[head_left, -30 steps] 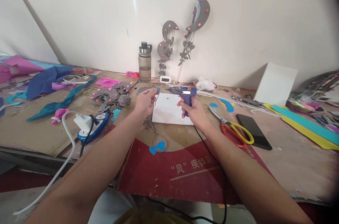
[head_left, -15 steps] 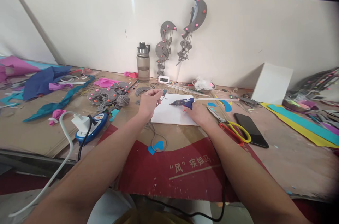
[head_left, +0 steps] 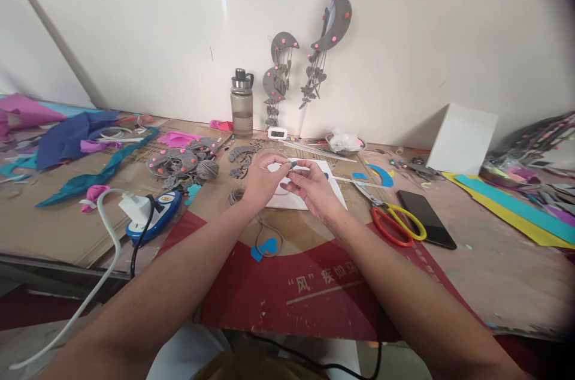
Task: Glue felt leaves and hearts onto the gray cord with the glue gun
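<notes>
Over a white sheet (head_left: 338, 195), my left hand (head_left: 265, 179) pinches a small dark teal piece (head_left: 293, 164) whose kind is too small to make out. My right hand (head_left: 317, 188) meets it from the other side, thumb and forefinger closed on the same piece. Behind my right hand lies a blue glue gun (head_left: 326, 176), mostly hidden, with a pale glue stick (head_left: 359, 181) reaching out to the right. Grey cord (head_left: 282, 242) loops on the cardboard below my left hand, around blue paper cutouts (head_left: 269, 246).
Scissors (head_left: 395, 225) and a black phone (head_left: 426, 219) lie to the right. On the left are a blue power strip (head_left: 155, 218) and grey felt ornaments (head_left: 179, 161). A water bottle (head_left: 242, 107) stands by the wall, where grey moon hangings (head_left: 336, 23) hang.
My right hand has let go of the glue gun, leaving it on the sheet, and moved left to the teal piece. My left hand has shifted slightly right and down.
</notes>
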Demonstrator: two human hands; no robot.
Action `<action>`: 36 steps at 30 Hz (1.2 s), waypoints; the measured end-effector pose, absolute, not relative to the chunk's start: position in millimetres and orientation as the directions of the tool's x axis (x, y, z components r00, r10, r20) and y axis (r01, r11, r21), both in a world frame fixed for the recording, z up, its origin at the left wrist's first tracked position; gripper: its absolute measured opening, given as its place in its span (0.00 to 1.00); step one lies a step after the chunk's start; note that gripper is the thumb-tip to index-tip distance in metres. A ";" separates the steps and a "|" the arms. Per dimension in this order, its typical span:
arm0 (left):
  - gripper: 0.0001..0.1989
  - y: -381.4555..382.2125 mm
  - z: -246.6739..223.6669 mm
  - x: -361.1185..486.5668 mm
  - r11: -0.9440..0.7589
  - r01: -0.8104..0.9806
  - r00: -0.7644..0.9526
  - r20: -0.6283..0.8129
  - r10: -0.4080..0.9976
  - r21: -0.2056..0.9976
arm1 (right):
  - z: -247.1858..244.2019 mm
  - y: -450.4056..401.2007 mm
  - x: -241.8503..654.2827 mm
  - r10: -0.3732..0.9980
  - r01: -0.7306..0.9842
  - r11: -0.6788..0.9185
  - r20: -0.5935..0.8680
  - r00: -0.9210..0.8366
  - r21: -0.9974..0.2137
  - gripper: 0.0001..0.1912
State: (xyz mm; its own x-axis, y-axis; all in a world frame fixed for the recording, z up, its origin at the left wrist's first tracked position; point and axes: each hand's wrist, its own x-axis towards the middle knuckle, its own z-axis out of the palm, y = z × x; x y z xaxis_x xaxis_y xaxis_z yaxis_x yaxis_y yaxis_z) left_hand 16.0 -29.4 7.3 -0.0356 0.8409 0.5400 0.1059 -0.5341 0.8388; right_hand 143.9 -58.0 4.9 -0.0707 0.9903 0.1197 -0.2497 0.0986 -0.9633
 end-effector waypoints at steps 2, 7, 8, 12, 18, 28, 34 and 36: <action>0.02 -27.3 6.2 16.6 -0.442 0.000 -0.041 0.442 0.896 0.897 | 3.7 -56.5 147.1 0.993 -0.207 0.111 0.114 -0.006 -0.972 0.24; 0.09 -23.0 3.6 21.2 -0.193 -0.272 0.039 0.211 0.977 0.943 | -0.8 -48.7 158.3 0.947 0.111 0.287 0.300 0.117 -0.951 0.12; 0.09 -22.7 3.4 22.0 -0.171 -0.295 0.059 0.196 0.979 0.940 | -0.8 -48.2 159.3 0.936 0.173 0.306 0.329 0.128 -0.936 0.11; 0.10 -22.3 3.2 23.3 -0.094 -0.347 0.113 0.141 0.984 0.933 | 2.7 -51.2 159.5 0.903 0.321 0.335 0.399 0.161 -0.886 0.10; 0.11 -21.3 2.7 24.6 -0.078 -0.353 0.125 0.130 0.984 0.933 | 6.5 -54.7 158.7 0.867 0.459 0.357 0.471 0.162 -0.814 0.11; 0.07 -19.3 -1.3 23.4 -0.217 -0.161 0.118 0.237 0.964 0.963 | 8.4 -57.0 160.7 0.807 0.626 0.374 0.572 0.143 -0.684 0.08; 0.09 -19.5 1.3 18.6 -0.300 0.013 0.178 0.293 0.939 0.954 | 7.3 -54.6 163.8 0.784 0.654 0.393 0.607 0.128 -0.646 0.08; 0.08 -19.3 3.7 17.1 -0.327 0.041 0.209 0.312 0.927 0.944 | 8.7 -54.9 164.5 0.804 0.634 0.399 0.585 0.106 -0.662 0.10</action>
